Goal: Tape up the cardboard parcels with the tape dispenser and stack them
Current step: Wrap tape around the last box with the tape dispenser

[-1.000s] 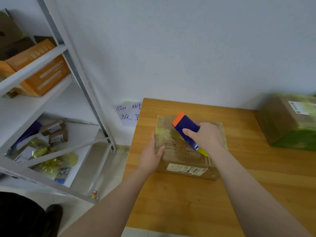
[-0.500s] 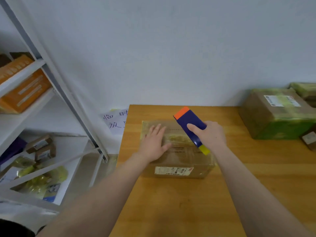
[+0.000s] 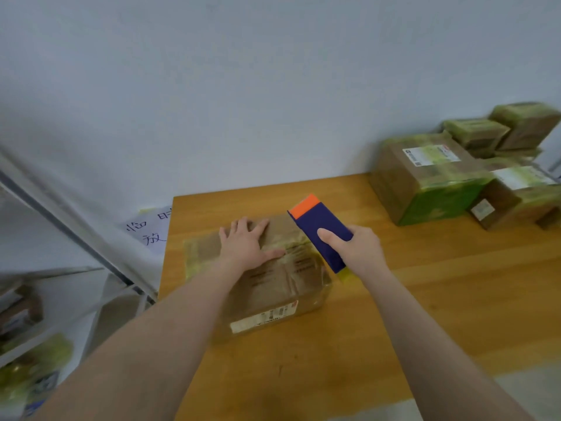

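- The parcel [image 3: 273, 287] lies on the tabletop [image 3: 455, 299], near its left side.
- The left grip [image 3: 246, 244], fingers straight, presses flat on the parcel's top.
- The right grip [image 3: 358, 250] is curled round the dispenser [image 3: 318, 226], over the parcel's right edge.
- At far right, taped parcels [image 3: 425, 177] sit piled.

Two hands [image 3: 247, 249] [image 3: 361, 250], one tape dispenser [image 3: 318, 232], one near parcel [image 3: 273, 287], at least four stacked parcels [image 3: 425, 177].

Soft, even, rather dim light washes the wall [image 3: 273, 86]; shadows are faint. Motion blur smears the stacked parcels [image 3: 425, 180] at 3 o'clock and the shelf rack [image 3: 91, 253] at 8 o'clock, whose post bows with wide-angle distortion.
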